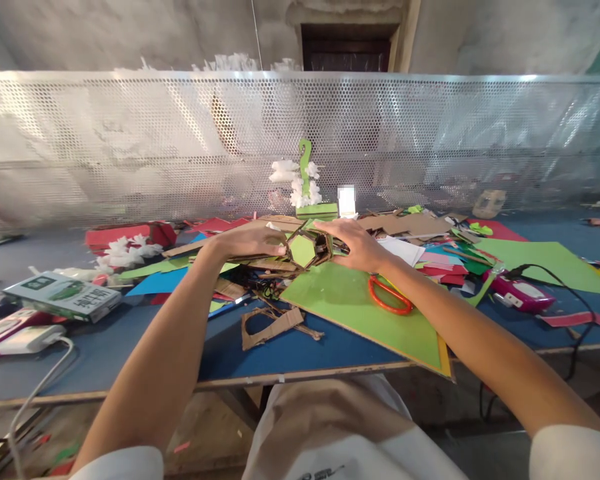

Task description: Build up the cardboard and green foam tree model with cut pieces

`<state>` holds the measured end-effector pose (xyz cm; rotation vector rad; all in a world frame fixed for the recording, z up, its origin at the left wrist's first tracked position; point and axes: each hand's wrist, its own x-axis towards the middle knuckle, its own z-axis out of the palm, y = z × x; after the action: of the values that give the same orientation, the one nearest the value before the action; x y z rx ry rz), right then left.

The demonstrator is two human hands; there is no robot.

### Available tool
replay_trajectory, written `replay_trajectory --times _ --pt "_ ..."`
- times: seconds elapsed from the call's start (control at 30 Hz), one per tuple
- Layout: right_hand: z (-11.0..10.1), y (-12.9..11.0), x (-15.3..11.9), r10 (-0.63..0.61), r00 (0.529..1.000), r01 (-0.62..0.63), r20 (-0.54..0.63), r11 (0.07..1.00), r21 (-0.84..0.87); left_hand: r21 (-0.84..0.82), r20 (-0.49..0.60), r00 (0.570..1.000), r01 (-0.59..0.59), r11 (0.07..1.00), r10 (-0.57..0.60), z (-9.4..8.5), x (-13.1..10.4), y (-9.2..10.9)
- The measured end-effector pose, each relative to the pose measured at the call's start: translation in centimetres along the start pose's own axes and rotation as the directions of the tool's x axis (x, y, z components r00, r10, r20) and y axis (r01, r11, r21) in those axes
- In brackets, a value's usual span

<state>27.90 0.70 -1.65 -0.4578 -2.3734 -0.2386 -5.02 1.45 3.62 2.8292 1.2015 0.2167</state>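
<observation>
Between my two hands is a hexagonal cardboard piece (303, 251) with a light green face and brown edges. My left hand (253, 240) is closed on its left side, the fingertips partly hidden. On the other side, my right hand (353, 243) grips a brown cardboard part joined to it, thumb and fingers curled round. Under my right forearm, orange-handled scissors (390, 297) lie on a large green sheet (340, 303). Cut cardboard scraps (273, 327) sit just in front of the piece.
A green figure with white tufts (305, 177) stands before a perforated metal screen (180, 133). Left are a green-and-white box (63, 295), a red object (130, 237) and a white cable (37, 393). A purple device (523, 293) with a black cord lies right, among coloured paper.
</observation>
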Motion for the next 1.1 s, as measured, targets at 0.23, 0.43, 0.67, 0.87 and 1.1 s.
replay_trajectory --times 0.23,0.43,0.67,0.87,1.1 --pt "0.4 1.2 -0.4 0.098 0.992 -0.094 -0.079 0.994 0.056 0.263 -0.137 0.991 0.036 0.964 0.0 1.2 1.3 0.9" --pt "0.1 1.8 -0.4 0.234 0.956 -0.201 -0.179 0.962 0.183 0.457 -0.324 0.946 0.168 0.874 -0.012 1.2 1.6 2.1" --pt "0.2 1.6 -0.2 0.292 0.943 -0.249 -0.162 0.938 0.243 0.43 -0.333 0.943 0.132 0.893 0.022 1.4 2.0 2.6" --pt "-0.1 1.9 -0.1 0.455 0.857 -0.351 -0.24 0.858 0.374 0.29 -0.677 0.729 0.13 0.948 0.107 0.2 0.5 2.7" --pt "-1.2 3.9 0.6 0.691 0.639 -0.339 -0.337 0.647 0.683 0.088 -0.581 0.803 0.22 0.972 -0.129 -0.1 0.3 0.1"
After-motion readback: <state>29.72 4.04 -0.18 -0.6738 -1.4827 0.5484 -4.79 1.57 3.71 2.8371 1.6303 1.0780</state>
